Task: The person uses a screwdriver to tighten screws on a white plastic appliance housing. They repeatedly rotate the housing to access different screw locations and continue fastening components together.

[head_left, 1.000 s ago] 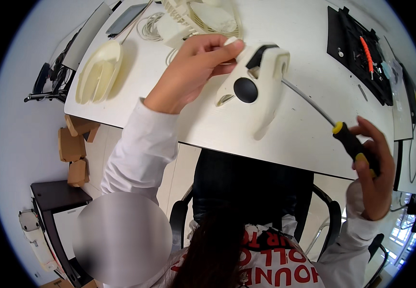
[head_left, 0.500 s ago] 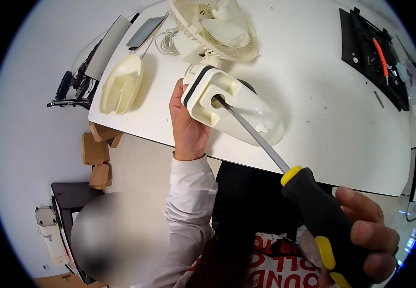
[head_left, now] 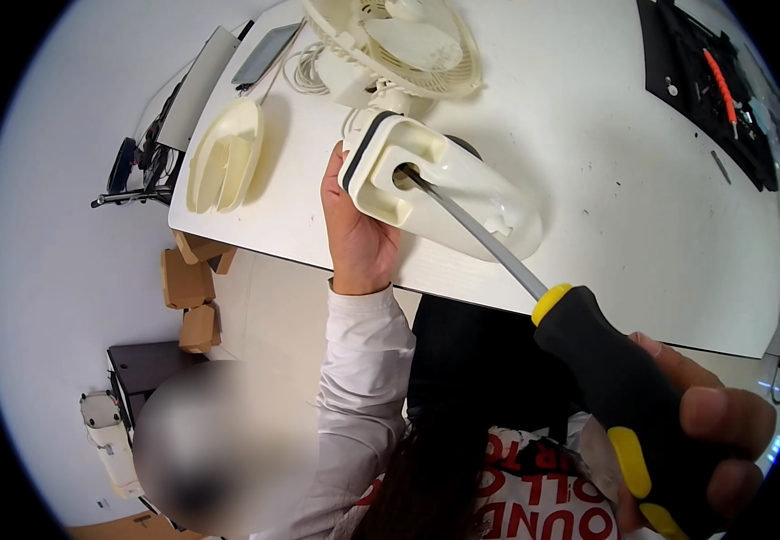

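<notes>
A cream desk fan lies on its side on the table, its round cage (head_left: 457, 67) at the far end and its base (head_left: 480, 193) toward me. My left hand (head_left: 359, 225) holds the base at its left end, fingers partly hidden behind it. With my right hand (head_left: 723, 427) I grip a screwdriver (head_left: 597, 360) by its black and yellow handle. The grey shaft slants up and left, its tip inside the round hole (head_left: 405, 175) in the base's underside. Whatever the tip touches in there is hidden.
On the left of the white table (head_left: 624, 261) sits a cream plastic cover (head_left: 228, 157). Behind it are a grey tray (head_left: 267, 54) and a coiled cable (head_left: 306, 69). A black tool case (head_left: 705, 81) with an orange-handled tool (head_left: 719, 85) lies far right. Cardboard boxes (head_left: 187, 281) stand below the left edge.
The view has shifted slightly. My right hand and the screwdriver handle have moved a little to the right. The tip stays in the hole, and my left hand keeps its hold.
</notes>
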A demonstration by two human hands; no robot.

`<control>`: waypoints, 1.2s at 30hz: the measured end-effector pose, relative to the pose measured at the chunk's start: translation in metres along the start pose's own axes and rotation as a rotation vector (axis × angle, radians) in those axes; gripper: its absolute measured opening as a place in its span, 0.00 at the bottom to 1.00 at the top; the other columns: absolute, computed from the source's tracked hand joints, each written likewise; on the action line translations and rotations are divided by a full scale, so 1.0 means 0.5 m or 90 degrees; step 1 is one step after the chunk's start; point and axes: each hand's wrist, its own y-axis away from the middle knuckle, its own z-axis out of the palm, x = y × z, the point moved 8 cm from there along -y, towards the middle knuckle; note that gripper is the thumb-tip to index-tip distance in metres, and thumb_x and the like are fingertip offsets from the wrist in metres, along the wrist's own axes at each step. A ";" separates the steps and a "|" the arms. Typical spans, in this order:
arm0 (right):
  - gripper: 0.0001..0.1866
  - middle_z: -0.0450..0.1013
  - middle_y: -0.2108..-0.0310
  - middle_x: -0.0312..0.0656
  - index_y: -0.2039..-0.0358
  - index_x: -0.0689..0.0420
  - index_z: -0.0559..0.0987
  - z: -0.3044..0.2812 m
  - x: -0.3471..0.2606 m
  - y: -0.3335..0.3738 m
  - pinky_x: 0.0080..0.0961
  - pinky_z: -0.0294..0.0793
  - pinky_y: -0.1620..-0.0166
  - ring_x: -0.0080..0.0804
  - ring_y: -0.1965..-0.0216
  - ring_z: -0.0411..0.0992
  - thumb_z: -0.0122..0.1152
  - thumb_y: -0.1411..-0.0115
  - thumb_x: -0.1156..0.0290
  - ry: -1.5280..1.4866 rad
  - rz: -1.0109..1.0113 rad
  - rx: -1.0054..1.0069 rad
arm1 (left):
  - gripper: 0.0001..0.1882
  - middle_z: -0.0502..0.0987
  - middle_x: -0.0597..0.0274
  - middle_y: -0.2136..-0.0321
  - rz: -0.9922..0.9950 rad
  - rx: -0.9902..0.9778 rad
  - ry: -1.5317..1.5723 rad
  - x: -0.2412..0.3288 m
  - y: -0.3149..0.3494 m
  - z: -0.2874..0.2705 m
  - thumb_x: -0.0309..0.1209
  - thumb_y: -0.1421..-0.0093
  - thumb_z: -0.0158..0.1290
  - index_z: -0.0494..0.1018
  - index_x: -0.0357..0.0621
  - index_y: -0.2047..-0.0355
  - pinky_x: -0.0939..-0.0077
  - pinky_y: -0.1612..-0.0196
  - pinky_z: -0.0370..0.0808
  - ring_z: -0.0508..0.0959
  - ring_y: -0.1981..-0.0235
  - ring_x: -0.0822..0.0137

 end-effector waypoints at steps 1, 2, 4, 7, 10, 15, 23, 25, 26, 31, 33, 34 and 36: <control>0.30 0.61 0.49 0.48 0.43 0.49 0.50 -0.008 0.003 0.011 0.11 0.74 0.62 0.27 0.62 0.71 0.44 0.43 0.54 0.084 0.033 -0.084 | 0.13 0.71 0.55 0.61 0.004 0.010 -0.001 0.001 -0.001 -0.001 0.26 0.42 0.44 0.62 0.34 0.57 0.78 0.61 0.75 0.75 0.63 0.69; 0.32 0.61 0.49 0.49 0.43 0.49 0.49 -0.017 0.006 0.019 0.12 0.73 0.63 0.28 0.62 0.71 0.44 0.43 0.51 0.144 0.048 -0.121 | 0.13 0.72 0.55 0.61 0.007 0.010 -0.009 0.003 0.000 0.002 0.26 0.42 0.44 0.62 0.34 0.57 0.78 0.61 0.75 0.75 0.63 0.69; 0.32 0.60 0.51 0.51 0.43 0.51 0.50 -0.037 0.007 0.032 0.15 0.73 0.65 0.32 0.63 0.71 0.42 0.43 0.49 0.248 0.056 -0.154 | 0.13 0.72 0.55 0.61 0.013 0.010 -0.025 0.008 0.005 0.005 0.26 0.42 0.44 0.62 0.34 0.57 0.78 0.61 0.75 0.75 0.63 0.68; 0.30 0.61 0.54 0.54 0.46 0.55 0.53 -0.059 0.002 0.040 0.19 0.72 0.68 0.36 0.65 0.70 0.37 0.42 0.49 0.383 0.072 -0.123 | 0.13 0.72 0.54 0.62 0.001 0.019 -0.032 0.001 0.004 0.005 0.25 0.42 0.44 0.62 0.33 0.57 0.78 0.61 0.76 0.75 0.63 0.68; 0.29 0.62 0.57 0.54 0.47 0.58 0.54 -0.052 0.010 0.046 0.19 0.72 0.68 0.36 0.66 0.70 0.35 0.41 0.50 0.478 0.120 -0.079 | 0.13 0.72 0.54 0.62 0.021 0.006 -0.041 0.008 0.005 0.004 0.25 0.42 0.43 0.62 0.33 0.57 0.78 0.61 0.76 0.75 0.64 0.68; 0.28 0.63 0.61 0.54 0.48 0.62 0.55 -0.037 0.008 0.044 0.21 0.71 0.68 0.37 0.67 0.69 0.32 0.40 0.52 0.585 0.171 -0.064 | 0.20 0.62 0.46 0.52 -0.006 -0.052 -0.057 0.005 0.006 -0.004 0.32 0.40 0.39 0.57 0.35 0.50 0.68 0.51 0.67 0.66 0.52 0.59; 0.28 0.63 0.63 0.53 0.50 0.66 0.56 -0.045 0.005 0.070 0.22 0.70 0.68 0.35 0.68 0.67 0.30 0.39 0.54 0.624 0.148 0.028 | 0.15 0.68 0.50 0.58 0.041 0.005 -0.115 0.010 0.010 0.008 0.30 0.40 0.39 0.60 0.34 0.54 0.74 0.58 0.72 0.71 0.59 0.64; 0.29 0.62 0.62 0.53 0.51 0.67 0.57 -0.046 0.005 0.073 0.22 0.69 0.68 0.35 0.69 0.67 0.31 0.40 0.52 0.604 0.178 0.024 | 0.23 0.57 0.40 0.47 0.035 -0.016 -0.172 0.011 0.009 0.004 0.35 0.39 0.37 0.56 0.33 0.47 0.63 0.45 0.63 0.61 0.46 0.53; 0.29 0.62 0.62 0.52 0.52 0.67 0.57 -0.043 0.006 0.073 0.21 0.69 0.68 0.34 0.69 0.67 0.31 0.40 0.52 0.600 0.187 0.018 | 0.23 0.58 0.40 0.47 0.027 -0.038 -0.163 0.010 0.009 0.004 0.35 0.39 0.37 0.56 0.33 0.47 0.63 0.45 0.63 0.61 0.46 0.53; 0.31 0.61 0.60 0.51 0.54 0.68 0.58 -0.055 0.014 0.091 0.20 0.68 0.70 0.32 0.70 0.68 0.35 0.42 0.49 0.588 0.219 0.053 | 0.24 0.61 0.40 0.49 0.045 -0.024 -0.206 0.013 0.010 0.003 0.37 0.39 0.36 0.56 0.33 0.47 0.64 0.45 0.63 0.63 0.47 0.52; 0.32 0.60 0.60 0.51 0.55 0.68 0.59 -0.076 0.019 0.109 0.19 0.67 0.70 0.31 0.71 0.68 0.36 0.42 0.47 0.570 0.266 0.079 | 0.14 0.70 0.52 0.61 0.071 -0.013 -0.163 0.014 0.011 0.020 0.33 0.40 0.41 0.62 0.34 0.58 0.76 0.59 0.70 0.71 0.61 0.67; 0.32 0.60 0.59 0.50 0.55 0.69 0.59 -0.083 0.022 0.115 0.19 0.67 0.70 0.30 0.71 0.68 0.36 0.43 0.47 0.549 0.290 0.078 | 0.10 0.74 0.58 0.67 0.084 -0.008 -0.144 0.015 0.012 0.025 0.30 0.40 0.44 0.65 0.34 0.63 0.82 0.65 0.74 0.75 0.68 0.74; 0.33 0.59 0.59 0.50 0.56 0.69 0.59 -0.079 0.024 0.106 0.18 0.67 0.71 0.29 0.72 0.68 0.38 0.43 0.46 0.530 0.308 0.062 | 0.10 0.74 0.58 0.67 0.082 -0.010 -0.137 0.016 0.012 0.021 0.30 0.40 0.43 0.65 0.34 0.63 0.83 0.65 0.74 0.75 0.68 0.74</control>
